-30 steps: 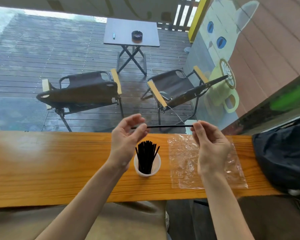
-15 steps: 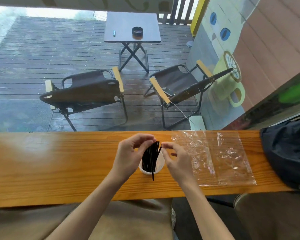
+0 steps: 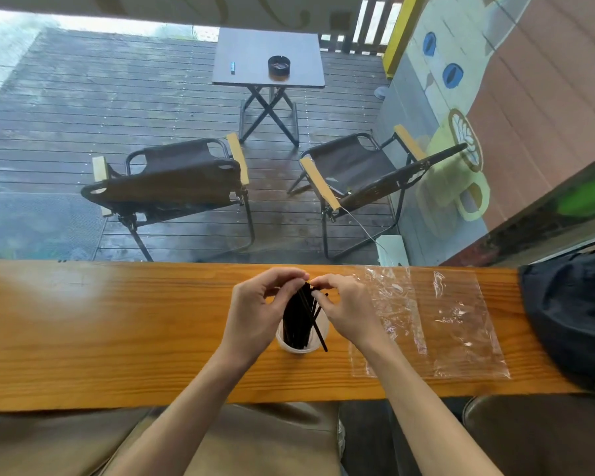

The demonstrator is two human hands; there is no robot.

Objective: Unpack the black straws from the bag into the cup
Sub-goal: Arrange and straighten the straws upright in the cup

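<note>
You are close to the end of this job, as far as the view shows: the white cup point(image 3: 301, 345) stands on the wooden counter point(image 3: 117, 338) holding a full bunch of black straws point(image 3: 298, 321), and the clear bag point(image 3: 461, 324), lying flat just beside it at about three o'clock from the cup, looks empty, though glare on the plastic could hide a straw. Your left hand point(image 3: 255, 314) sits at nine o'clock of the cup with its fingers curled in, thumb and fingertips pinching at the upper ends of the straws. Your right hand point(image 3: 349, 310) sits at three o'clock, fingers likewise curled and nipping the straw tops, so the two hands nearly meet above the bunch at twelve o'clock. One loose straw point(image 3: 318, 329) slants across the cup with its lower end over the rim at about four o'clock; whether it is inside or resting outside, I cannot tell. What seems left is to seat that last one, settle the bunch and let go. A dark bag point(image 3: 571, 314) lies farther off at three o'clock.
</note>
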